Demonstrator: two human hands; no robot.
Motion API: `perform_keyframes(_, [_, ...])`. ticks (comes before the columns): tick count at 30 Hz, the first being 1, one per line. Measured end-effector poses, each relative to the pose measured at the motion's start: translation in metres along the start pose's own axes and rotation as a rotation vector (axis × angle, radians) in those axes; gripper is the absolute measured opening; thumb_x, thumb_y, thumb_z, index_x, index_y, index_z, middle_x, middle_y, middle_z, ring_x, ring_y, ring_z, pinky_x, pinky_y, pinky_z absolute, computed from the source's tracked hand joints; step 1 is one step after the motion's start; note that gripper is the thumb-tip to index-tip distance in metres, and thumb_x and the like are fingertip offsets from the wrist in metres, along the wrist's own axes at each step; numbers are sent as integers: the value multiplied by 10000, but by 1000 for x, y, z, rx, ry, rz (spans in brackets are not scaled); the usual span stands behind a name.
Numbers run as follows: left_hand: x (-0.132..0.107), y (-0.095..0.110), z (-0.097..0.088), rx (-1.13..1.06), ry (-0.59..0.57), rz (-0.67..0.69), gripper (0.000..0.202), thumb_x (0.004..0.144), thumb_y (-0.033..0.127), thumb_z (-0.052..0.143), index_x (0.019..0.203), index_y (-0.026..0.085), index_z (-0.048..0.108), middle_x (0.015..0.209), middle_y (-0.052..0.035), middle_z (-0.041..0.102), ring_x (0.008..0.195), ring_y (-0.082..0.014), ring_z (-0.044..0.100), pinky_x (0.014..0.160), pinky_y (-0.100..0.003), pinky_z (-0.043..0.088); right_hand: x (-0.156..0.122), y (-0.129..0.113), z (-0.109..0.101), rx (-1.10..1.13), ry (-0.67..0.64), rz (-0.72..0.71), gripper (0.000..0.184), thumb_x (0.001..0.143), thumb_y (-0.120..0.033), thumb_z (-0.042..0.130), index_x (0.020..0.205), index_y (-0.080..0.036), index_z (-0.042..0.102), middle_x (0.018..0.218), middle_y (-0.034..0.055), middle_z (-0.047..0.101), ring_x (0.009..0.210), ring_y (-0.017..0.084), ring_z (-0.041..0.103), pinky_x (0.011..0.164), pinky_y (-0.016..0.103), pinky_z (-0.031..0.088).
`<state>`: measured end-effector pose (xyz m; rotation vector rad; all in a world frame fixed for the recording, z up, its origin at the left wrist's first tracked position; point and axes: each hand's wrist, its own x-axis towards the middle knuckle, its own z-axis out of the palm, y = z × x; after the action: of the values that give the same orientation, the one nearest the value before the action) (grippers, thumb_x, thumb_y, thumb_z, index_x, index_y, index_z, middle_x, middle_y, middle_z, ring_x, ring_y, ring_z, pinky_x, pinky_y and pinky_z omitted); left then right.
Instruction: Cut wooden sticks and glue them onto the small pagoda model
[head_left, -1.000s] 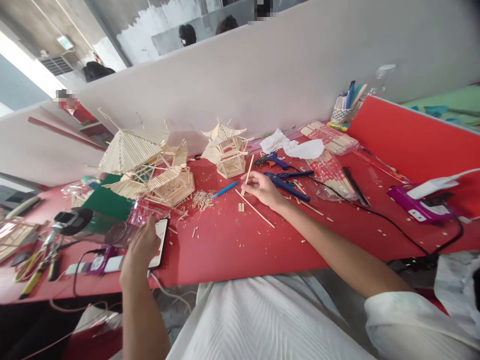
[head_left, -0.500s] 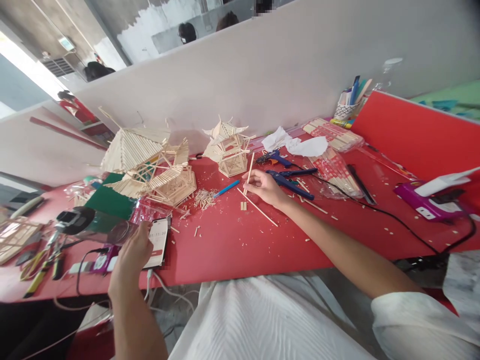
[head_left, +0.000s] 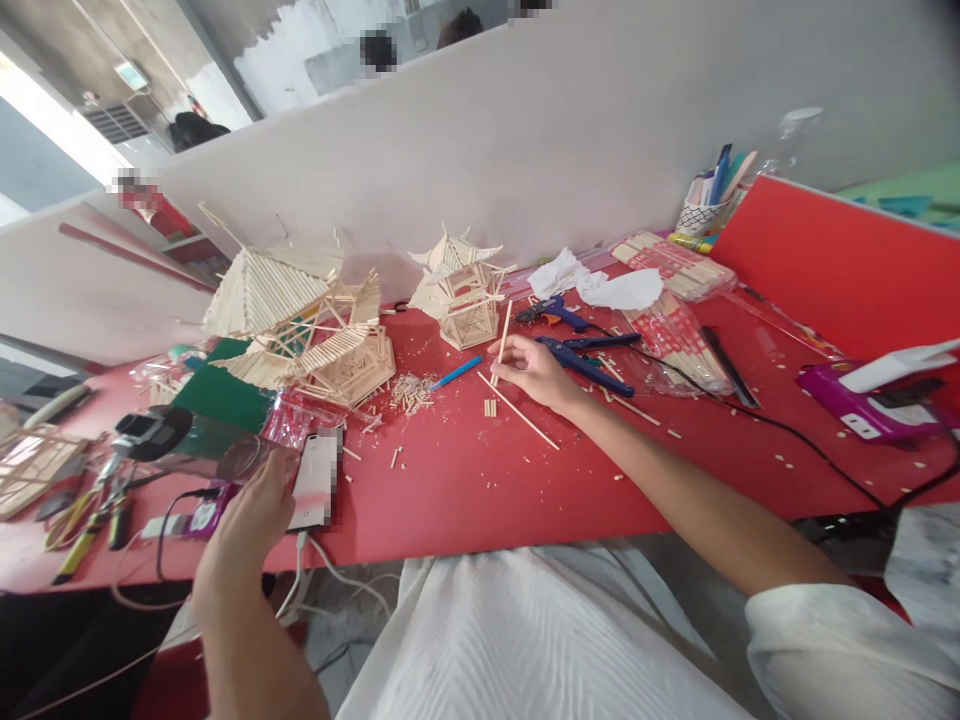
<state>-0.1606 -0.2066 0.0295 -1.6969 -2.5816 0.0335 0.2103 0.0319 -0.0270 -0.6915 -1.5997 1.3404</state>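
My left hand [head_left: 251, 510] is at the base end of a clear plastic bottle [head_left: 217, 450] with a dark cap; its fingers are mostly hidden but appear closed round it. The bottle leans to the left. Beside that hand lies a phone [head_left: 315, 485] with a cable plugged in. My right hand [head_left: 534, 372] pinches a thin wooden stick [head_left: 505, 330], held nearly upright. Below it, a longer thin stick [head_left: 525, 415] lies slantwise on the red table. Several short cut pieces [head_left: 490, 408] sit side by side near that stick.
Stick-built pavilion models [head_left: 270, 300] [head_left: 469, 290] stand at the back. A blue pen [head_left: 457, 373] lies by wood scraps [head_left: 411, 394]. Further right are blue-handled cutters [head_left: 589, 365], a glue gun [head_left: 555, 313], bagged sticks [head_left: 675, 345] and a purple power strip [head_left: 847, 400]. Pliers [head_left: 112, 500] lie far left.
My left hand has shifted slightly left and down, and the bottle's capped end has tipped lower. The timer digits on the phone no longer show. My right hand stays almost still with the stick.
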Motion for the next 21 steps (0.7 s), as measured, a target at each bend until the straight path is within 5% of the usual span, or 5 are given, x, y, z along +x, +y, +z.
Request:
perform_keyframes(6, [-14,-2,-5,-18,-147,-106,427,874,113,365,1275,221,464,1273,-132,699,1182,-271,686,879,-348,528,0,0,0,-14,-9,-9,295,771,-401,786,959,-227,641,857,39,691,837,225,678,812,402,570])
perform_keyframes(21, [-6,9,-3,-113,-76,-55,525,787,53,413,1271,237,493,1334,-105,683,1217,-266,675,973,-391,531,1,6,-2,-37,-30,-11,247,810,-349,746,992,-218,643,868,42,699,825,222,689,822,408,573])
